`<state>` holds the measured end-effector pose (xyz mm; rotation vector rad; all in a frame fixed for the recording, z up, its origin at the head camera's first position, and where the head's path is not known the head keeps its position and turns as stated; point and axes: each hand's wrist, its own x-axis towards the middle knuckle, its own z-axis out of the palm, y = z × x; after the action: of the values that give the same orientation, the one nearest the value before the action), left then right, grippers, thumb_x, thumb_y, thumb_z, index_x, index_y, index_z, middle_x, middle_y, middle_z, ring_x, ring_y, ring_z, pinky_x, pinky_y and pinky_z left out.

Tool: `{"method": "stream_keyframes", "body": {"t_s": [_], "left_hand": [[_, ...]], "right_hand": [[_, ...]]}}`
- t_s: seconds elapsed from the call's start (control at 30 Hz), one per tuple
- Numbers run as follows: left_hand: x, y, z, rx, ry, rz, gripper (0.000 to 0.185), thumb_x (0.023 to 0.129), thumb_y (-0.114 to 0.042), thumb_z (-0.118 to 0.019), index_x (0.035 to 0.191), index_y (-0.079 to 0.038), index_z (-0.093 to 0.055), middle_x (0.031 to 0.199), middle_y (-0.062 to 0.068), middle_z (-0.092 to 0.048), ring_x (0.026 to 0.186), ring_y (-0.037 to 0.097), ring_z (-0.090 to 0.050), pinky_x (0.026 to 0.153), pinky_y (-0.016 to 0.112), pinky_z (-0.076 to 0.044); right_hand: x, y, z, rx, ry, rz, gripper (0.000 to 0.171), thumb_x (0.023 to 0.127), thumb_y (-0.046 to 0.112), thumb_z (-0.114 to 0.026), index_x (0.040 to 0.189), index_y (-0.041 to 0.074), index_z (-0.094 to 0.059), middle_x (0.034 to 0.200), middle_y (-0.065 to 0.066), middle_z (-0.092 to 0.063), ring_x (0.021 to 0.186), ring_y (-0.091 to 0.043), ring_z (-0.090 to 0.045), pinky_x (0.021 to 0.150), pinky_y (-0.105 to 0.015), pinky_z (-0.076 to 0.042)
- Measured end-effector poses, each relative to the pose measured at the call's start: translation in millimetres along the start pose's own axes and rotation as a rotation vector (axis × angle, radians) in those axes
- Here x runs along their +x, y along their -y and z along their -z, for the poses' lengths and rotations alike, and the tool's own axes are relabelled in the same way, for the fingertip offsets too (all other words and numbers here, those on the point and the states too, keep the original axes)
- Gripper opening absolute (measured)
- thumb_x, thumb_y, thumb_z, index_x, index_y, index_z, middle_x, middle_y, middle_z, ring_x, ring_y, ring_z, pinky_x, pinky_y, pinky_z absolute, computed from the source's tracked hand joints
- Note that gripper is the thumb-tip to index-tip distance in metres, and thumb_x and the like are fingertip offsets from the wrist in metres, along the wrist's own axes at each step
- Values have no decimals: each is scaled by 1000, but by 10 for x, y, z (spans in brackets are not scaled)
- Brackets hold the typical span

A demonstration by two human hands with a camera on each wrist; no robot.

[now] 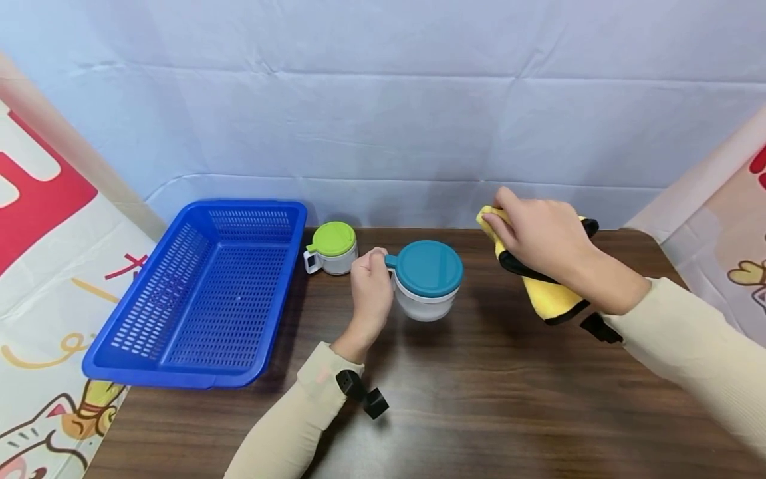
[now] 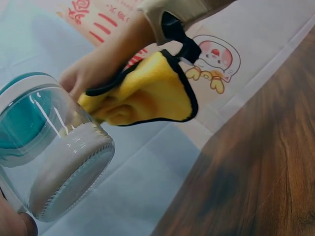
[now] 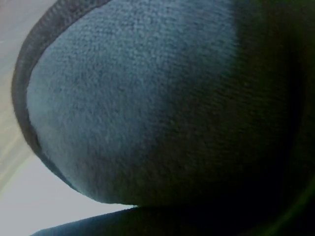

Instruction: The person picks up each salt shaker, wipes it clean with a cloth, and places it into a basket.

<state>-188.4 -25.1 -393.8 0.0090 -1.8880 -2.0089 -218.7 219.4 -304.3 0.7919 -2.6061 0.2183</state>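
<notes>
My left hand grips the handle of a clear seasoning jar with a teal lid, held above the table. In the left wrist view the jar is tilted, with pale contents near its ribbed base. My right hand holds a bunched yellow cloth with black edging, to the right of the jar and apart from it in the head view. Cloth fabric fills most of the right wrist view, dark and close, hiding that hand's fingers there. A second jar with a green lid stands left of my left hand.
A blue plastic basket with perforated walls sits on the left of the dark wooden table, beside the green-lidded jar. A pale sheet hangs behind the table's back edge. Printed sheets flank both sides.
</notes>
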Motion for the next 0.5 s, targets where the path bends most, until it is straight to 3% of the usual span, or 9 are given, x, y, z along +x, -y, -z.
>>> {"method": "stream_keyframes", "body": {"t_s": [0.23,0.5], "left_hand": [[12,-20,74,0,-11,24,42,95,-4,-37,54,-10,-33,52,-2,-29,47,12,-27,47,22,-20],[44,-15,137,-6,-32,14,42,95,-2,-36,54,-10,-35,56,-3,-31,52,11,-29,52,22,-23]], "right_hand": [[-259,-226,-118,-11,-14,-17,21,101,20,-61,95,8,-45,52,5,-30,40,-13,-28,39,-31,-21],[-634,-478,-278,-45,42,-87,23,103,20,-59,91,9,-42,53,4,-29,41,-13,-27,41,-30,-20]]}}
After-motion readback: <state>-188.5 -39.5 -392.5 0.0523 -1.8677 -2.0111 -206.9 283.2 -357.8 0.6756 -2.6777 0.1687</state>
